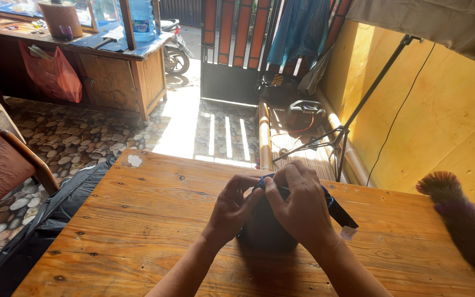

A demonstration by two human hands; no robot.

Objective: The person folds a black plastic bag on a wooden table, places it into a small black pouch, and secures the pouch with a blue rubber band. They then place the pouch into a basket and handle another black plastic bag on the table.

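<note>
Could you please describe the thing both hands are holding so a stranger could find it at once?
On the wooden table, near its middle, both hands meet on a dark pouch. Blue trim and a black strap with a white tag distinguish it from the furry duster at the right edge.

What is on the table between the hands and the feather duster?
Mostly bare wooden table in the head view. Only a dark strap with a small white tag sticks out from the dark bag toward the feather duster.

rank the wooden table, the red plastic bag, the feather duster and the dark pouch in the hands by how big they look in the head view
1. wooden table, by far the largest.
2. feather duster and red plastic bag: they look alike, and the bag is much farther off, so no ranking.
3. dark pouch, mostly hidden by the left hand and right hand, so unsure.
</note>
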